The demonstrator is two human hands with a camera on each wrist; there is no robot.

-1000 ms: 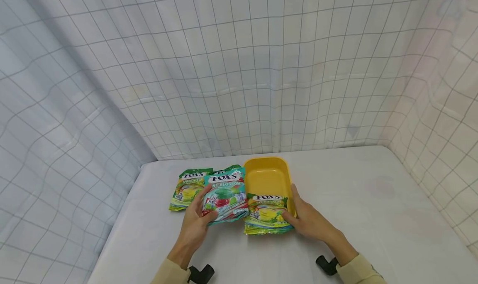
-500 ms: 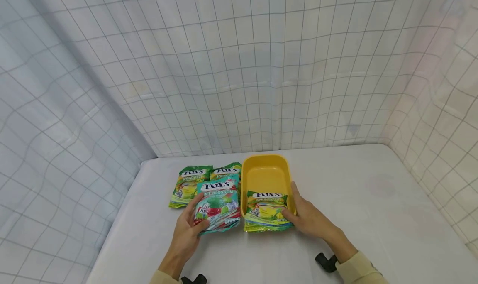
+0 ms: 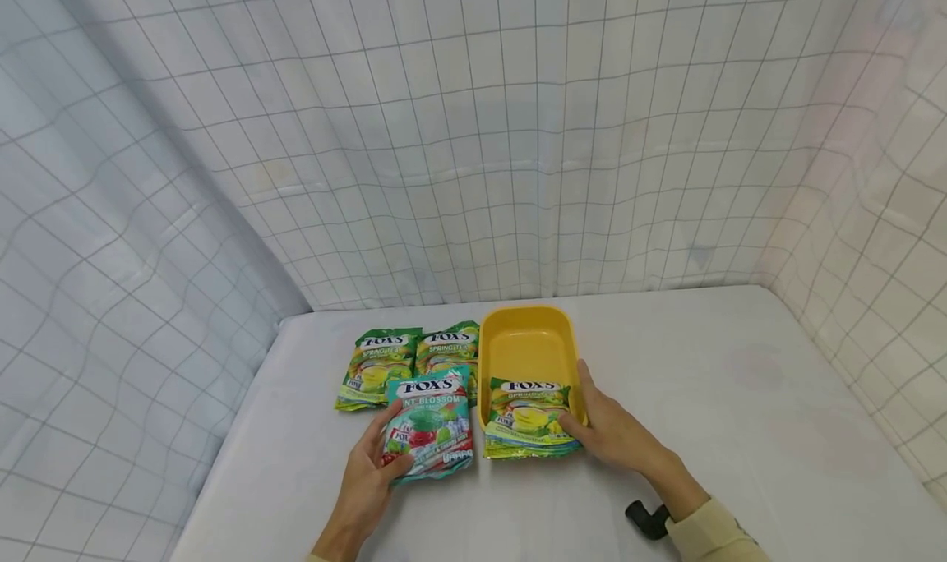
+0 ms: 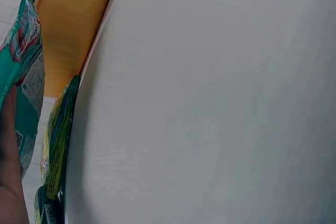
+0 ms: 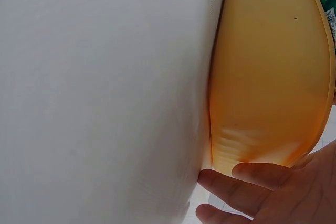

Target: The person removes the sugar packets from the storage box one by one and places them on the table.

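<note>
My left hand (image 3: 366, 473) grips a teal candy bag (image 3: 431, 426) by its left side, thumb across its front. In the left wrist view that bag (image 4: 27, 85) stands tilted up, close over the green bags. A yellow tray (image 3: 525, 350) lies to the right, with a green and yellow candy bag (image 3: 528, 418) across its near end. My right hand (image 3: 617, 435) holds the tray's near right corner, the thumb over the bag's edge and the fingers along the outer wall. The right wrist view shows those fingers (image 5: 236, 190) fairly straight beside the tray wall (image 5: 268, 72).
Two more green candy bags lie left of the tray: one farther left (image 3: 376, 370), the other (image 3: 447, 350) next to the tray and partly hidden by the teal bag. A white cloth (image 3: 688, 373) covers the table. Checked curtains (image 3: 510, 151) hang behind and at both sides.
My left hand has drawn the teal bag down and left, away from the tray, uncovering more of the green bag behind it. My right hand has stayed at the tray corner.
</note>
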